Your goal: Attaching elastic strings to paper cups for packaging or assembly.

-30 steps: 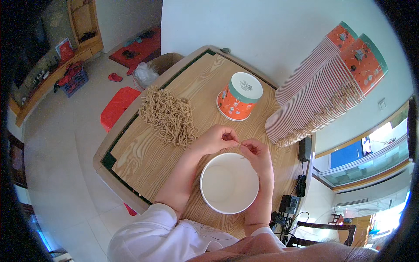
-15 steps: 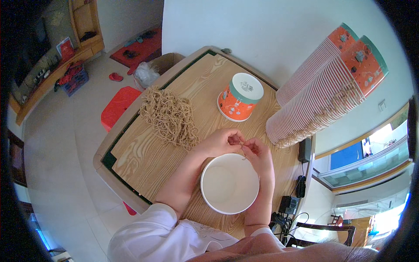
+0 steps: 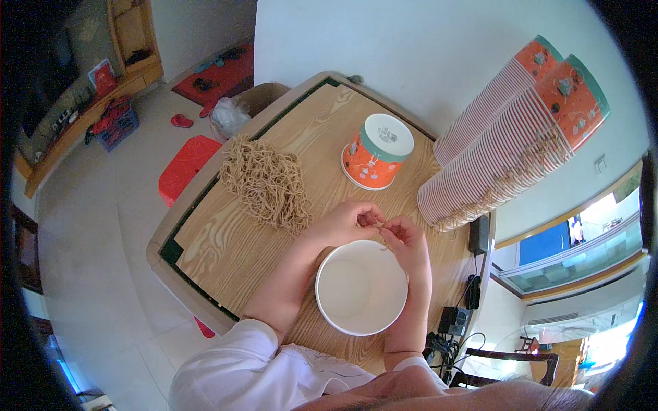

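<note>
A white paper bowl (image 3: 361, 288) stands open and upright on the wooden table (image 3: 226, 253) right in front of me. Both hands meet at its far rim. My left hand (image 3: 346, 222) and my right hand (image 3: 406, 241) pinch a short tan string (image 3: 379, 228) between their fingertips, just above the rim. A heap of the same tan strings (image 3: 267, 183) lies to the left of my hands.
An orange bowl (image 3: 376, 152) with a white base stands upside down behind my hands. Two long stacks of orange bowls (image 3: 510, 137) lie on their sides at the right. A black adapter and cables (image 3: 473, 274) hang at the table's right edge. A red stool (image 3: 185, 168) is beside the table.
Both hands have shifted slightly right along the bowl's far rim, staying together on the string. The bowl and the heap have not moved.
</note>
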`<state>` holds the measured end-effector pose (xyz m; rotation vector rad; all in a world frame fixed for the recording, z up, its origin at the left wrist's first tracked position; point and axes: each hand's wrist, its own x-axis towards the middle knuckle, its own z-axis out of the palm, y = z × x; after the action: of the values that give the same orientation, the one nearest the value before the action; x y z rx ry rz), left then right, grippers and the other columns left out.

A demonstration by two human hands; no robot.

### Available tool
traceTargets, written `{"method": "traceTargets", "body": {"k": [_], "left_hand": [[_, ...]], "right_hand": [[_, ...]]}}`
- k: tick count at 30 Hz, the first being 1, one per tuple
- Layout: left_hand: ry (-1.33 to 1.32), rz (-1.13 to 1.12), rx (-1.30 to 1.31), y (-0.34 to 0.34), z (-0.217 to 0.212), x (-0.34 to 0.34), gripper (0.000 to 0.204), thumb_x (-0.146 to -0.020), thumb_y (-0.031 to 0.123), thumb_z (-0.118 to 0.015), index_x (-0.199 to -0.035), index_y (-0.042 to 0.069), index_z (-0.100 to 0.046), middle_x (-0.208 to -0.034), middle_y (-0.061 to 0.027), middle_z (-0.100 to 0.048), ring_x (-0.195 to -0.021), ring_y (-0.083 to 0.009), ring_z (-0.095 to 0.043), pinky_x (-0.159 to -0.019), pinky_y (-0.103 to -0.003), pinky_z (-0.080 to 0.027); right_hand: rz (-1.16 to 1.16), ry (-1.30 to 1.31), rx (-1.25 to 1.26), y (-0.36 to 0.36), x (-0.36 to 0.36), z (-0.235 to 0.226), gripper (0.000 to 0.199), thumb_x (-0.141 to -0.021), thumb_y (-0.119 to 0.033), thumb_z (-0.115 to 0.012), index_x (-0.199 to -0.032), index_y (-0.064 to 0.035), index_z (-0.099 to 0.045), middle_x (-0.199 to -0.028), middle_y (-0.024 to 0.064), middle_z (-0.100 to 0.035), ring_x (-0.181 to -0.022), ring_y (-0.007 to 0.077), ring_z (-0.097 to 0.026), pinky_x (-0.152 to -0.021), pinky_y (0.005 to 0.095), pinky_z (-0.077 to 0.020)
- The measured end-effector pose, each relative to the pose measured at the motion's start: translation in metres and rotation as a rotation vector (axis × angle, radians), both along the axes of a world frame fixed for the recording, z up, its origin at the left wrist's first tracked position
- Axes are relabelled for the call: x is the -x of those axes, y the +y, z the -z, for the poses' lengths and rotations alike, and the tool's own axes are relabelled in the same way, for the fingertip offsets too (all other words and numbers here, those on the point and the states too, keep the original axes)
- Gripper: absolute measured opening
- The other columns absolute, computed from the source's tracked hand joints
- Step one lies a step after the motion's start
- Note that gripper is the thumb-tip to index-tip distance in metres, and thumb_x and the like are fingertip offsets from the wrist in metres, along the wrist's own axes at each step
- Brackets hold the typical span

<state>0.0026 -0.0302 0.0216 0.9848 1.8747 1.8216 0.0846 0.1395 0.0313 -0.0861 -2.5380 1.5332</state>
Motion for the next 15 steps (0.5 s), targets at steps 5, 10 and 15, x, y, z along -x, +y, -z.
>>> {"method": "traceTargets", "body": {"k": [5,10,15], "left_hand": [[-0.04,0.033,0.051,0.0,0.006,0.004,0.015,-0.078,0.009,-0.066,-0.09,0.001,-0.063,-0.078,-0.0079,-0.066,-0.073,-0.0141,-0.063,-0.067,-0.029,-0.05],[-0.056,0.008,0.016,-0.008,0.015,0.013,0.016,-0.078,0.012,-0.068,-0.089,0.001,-0.064,-0.077,-0.006,-0.066,-0.071,-0.012,-0.061,-0.065,-0.027,-0.049],[-0.009,0.005,0.101,-0.017,0.019,0.019,0.019,-0.079,0.014,-0.069,-0.092,0.001,-0.065,-0.077,-0.0041,-0.066,-0.068,-0.0096,-0.06,-0.062,-0.026,-0.049]], "right_hand": [[0.01,-0.033,0.025,-0.001,-0.001,-0.005,0.005,-0.084,-0.003,-0.064,-0.085,-0.0013,-0.059,-0.073,-0.0019,-0.057,-0.067,0.0041,-0.052,-0.06,0.0194,-0.0423],[0.019,-0.017,0.01,0.004,-0.001,-0.001,0.01,-0.083,-0.008,-0.067,-0.087,-0.0013,-0.062,-0.073,0.001,-0.062,-0.068,0.0078,-0.057,-0.064,0.0241,-0.0472],[0.005,-0.01,0.005,0.007,0.0,0.0,0.009,-0.083,-0.007,-0.066,-0.087,-0.0015,-0.061,-0.073,0.0006,-0.062,-0.068,0.0071,-0.057,-0.064,0.024,-0.0472]]}}
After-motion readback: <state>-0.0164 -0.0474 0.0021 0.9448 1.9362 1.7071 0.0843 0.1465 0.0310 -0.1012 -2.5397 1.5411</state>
